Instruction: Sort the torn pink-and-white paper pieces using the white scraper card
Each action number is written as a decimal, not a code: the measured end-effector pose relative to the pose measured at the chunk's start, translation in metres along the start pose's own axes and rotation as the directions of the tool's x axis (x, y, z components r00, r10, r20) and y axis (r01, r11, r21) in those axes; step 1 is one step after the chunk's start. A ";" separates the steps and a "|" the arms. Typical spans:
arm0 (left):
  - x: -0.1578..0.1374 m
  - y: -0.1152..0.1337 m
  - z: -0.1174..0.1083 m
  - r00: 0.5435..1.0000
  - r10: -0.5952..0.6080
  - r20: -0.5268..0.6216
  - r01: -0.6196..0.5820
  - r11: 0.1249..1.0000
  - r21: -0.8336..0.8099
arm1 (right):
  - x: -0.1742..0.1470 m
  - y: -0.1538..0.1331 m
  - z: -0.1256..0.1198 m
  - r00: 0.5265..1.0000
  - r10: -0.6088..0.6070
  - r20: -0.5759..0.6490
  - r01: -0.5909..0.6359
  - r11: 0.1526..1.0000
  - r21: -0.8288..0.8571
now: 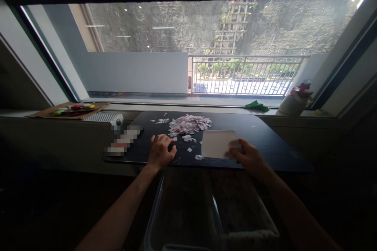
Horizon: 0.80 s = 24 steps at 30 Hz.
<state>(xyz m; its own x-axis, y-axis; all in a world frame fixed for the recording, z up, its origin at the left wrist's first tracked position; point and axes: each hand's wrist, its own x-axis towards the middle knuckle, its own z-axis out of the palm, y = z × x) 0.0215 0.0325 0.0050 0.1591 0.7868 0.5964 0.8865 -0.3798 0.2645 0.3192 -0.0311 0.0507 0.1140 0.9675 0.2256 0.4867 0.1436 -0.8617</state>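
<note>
My right hand (pixel 246 155) pinches the right edge of a pale rectangular card (pixel 216 143), which is held low over the dark table (pixel 265 137). My left hand (pixel 162 151) rests by the table's front edge with its fingers curled down and the thumb apart; nothing shows in it. Beyond the hands lies a heap of small torn paper pieces (pixel 190 123), white with pinkish marks. A few loose paper scraps (pixel 188 138) lie between the heap and the card, and another scrap (pixel 199 157) sits near the front edge.
Below the table's front edge stands a clear plastic bin (pixel 154 211). A blurred-out object (pixel 123 141) lies at the table's left. On the windowsill are a brown board (pixel 44 111) with colourful items, a green cloth (pixel 256 105) and a whitish pot (pixel 291 104).
</note>
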 end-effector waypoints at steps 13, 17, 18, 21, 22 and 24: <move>0.000 0.002 -0.001 1.000 -0.007 0.004 0.008 1.000 -0.018 | 0.003 0.008 -0.008 0.995 0.000 -0.097 -0.020 0.977 -0.214; 0.000 0.001 -0.001 1.000 -0.004 0.009 0.004 1.000 -0.009 | 0.007 0.008 0.000 0.993 -0.015 -0.121 -0.009 0.980 -0.197; 0.000 0.001 -0.001 1.000 -0.005 0.009 0.005 1.000 -0.008 | 0.008 0.008 0.001 0.994 -0.009 -0.110 -0.013 0.980 -0.198; 0.000 0.001 -0.001 1.000 -0.005 0.009 0.005 1.000 -0.011 | 0.008 0.011 -0.004 0.994 0.023 -0.111 -0.046 0.977 -0.210; 0.000 0.001 -0.001 1.000 -0.005 0.008 0.005 1.000 -0.013 | 0.008 0.013 -0.007 0.992 0.033 -0.125 -0.060 0.973 -0.221; 0.000 0.002 -0.001 1.000 -0.005 0.008 0.005 1.000 -0.017 | 0.005 0.015 -0.016 0.987 0.048 -0.153 -0.084 0.968 -0.236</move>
<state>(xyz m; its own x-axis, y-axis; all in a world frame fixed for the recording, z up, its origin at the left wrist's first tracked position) 0.0225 0.0314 0.0065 0.1584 0.7922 0.5893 0.8799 -0.3841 0.2798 0.3411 -0.0270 0.0464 0.2682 0.9303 0.2504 0.6661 0.0087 -0.7458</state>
